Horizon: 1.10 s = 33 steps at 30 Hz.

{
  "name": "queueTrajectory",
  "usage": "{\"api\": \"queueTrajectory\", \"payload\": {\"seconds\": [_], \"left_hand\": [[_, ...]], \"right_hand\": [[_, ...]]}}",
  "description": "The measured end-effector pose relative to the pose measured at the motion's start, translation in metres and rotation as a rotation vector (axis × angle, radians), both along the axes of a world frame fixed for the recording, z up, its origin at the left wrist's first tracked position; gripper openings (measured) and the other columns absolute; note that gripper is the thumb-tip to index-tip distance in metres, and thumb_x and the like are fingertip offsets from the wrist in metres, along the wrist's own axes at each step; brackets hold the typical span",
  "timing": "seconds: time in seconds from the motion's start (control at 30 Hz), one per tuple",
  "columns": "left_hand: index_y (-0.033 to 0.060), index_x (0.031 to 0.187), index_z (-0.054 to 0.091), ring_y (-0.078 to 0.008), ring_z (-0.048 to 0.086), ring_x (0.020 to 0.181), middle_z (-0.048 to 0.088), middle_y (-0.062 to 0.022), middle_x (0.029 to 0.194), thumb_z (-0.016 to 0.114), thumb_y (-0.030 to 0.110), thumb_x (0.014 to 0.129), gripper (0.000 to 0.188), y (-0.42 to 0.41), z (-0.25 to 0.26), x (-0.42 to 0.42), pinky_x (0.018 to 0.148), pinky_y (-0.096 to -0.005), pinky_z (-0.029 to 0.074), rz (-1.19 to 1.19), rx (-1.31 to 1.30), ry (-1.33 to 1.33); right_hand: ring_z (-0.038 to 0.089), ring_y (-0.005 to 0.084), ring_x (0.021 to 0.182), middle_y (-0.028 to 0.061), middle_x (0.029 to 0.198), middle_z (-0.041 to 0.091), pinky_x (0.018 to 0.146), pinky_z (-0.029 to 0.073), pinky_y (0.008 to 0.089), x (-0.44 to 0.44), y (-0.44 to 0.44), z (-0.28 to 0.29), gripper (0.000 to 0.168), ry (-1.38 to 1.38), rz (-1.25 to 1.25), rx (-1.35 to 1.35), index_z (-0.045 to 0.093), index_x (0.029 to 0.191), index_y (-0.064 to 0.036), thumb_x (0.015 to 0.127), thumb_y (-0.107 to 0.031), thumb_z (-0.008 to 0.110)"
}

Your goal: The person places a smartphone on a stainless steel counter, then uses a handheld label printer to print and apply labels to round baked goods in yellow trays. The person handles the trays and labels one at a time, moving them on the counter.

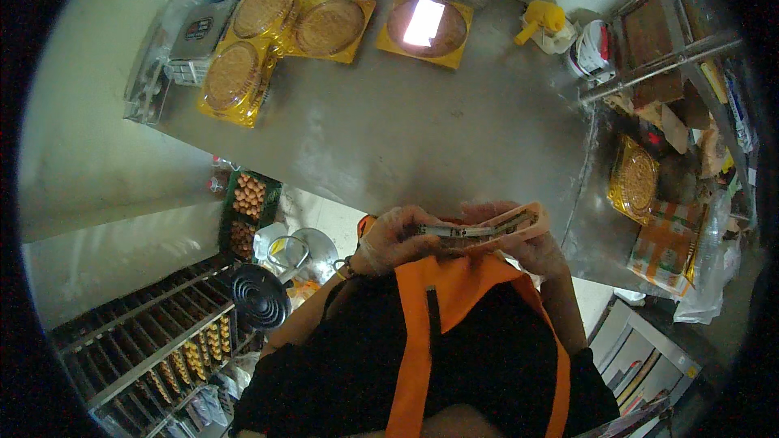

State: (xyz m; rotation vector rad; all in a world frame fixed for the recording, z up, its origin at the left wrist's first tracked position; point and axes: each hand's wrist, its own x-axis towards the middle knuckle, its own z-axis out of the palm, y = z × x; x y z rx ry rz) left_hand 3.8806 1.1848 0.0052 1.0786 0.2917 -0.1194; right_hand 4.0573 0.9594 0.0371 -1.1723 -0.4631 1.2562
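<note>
Close to my chest, my left hand (pixel 401 237) and my right hand (pixel 535 249) hold a pale pinkish oblong item (pixel 514 225), which looks like a flattened roll or shallow case. A narrow strip with print (pixel 459 232) runs along it from the left fingers. Both hands seem to wear thin translucent gloves. Part of the right hand is hidden behind the item. Below them hangs the bib of my orange apron (pixel 471 283). A grey metal worktable (pixel 426 128) spreads out beyond the hands.
Round baked goods in yellow plastic packs (pixel 331 27) sit at the back left. A bright white rectangle, probably a lit phone (pixel 424 22), lies on another pack (pixel 392 39). Egg crates (pixel 248 194), a tray rack (pixel 158 371) and a taped cardboard box (pixel 666 246) flank the table.
</note>
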Motion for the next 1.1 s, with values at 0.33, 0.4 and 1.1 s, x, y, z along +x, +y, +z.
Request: {"api": "queueTrajectory", "payload": {"seconds": [0.33, 0.4, 1.1], "left_hand": [[0.0047, 0.110, 0.065, -0.0204, 0.070, 0.085, 0.070, -0.0109, 0.100, 0.074, 0.017, 0.093, 0.023, 0.013, 0.011, 0.005, 0.071, -0.0326, 0.057, -0.062, 0.396, -0.134], [0.0055, 0.110, 0.066, -0.0215, 0.070, 0.083, 0.070, -0.0110, 0.098, 0.075, 0.019, 0.092, 0.025, 0.014, 0.012, 0.008, 0.069, -0.0342, 0.056, -0.061, 0.402, -0.167], [0.0089, 0.103, 0.069, -0.0338, 0.067, 0.086, 0.069, -0.0132, 0.092, 0.071, 0.036, 0.090, 0.031, 0.037, 0.085, 0.057, 0.073, -0.0445, 0.054, -0.432, 1.083, -0.344]], "right_hand": [[0.067, 0.0232, 0.111, 0.0201, 0.126, 0.067, 0.097, 0.053, 0.0342, 0.012, 0.023, 0.040, 0.046, -0.298, 0.176, -0.065, 0.063, 0.126, 0.005, 0.089, -0.017, 0.077], [0.067, 0.0222, 0.111, 0.0180, 0.125, 0.068, 0.098, 0.052, 0.0335, 0.015, 0.028, 0.045, 0.048, -0.346, 0.227, -0.061, 0.063, 0.128, 0.003, 0.090, -0.020, 0.078], [0.054, 0.0193, 0.115, 0.0091, 0.134, 0.057, 0.103, 0.043, 0.0339, 0.024, 0.028, -0.049, 0.073, 0.118, 0.560, -0.267, 0.049, 0.141, -0.003, 0.084, -0.039, 0.077]]}}
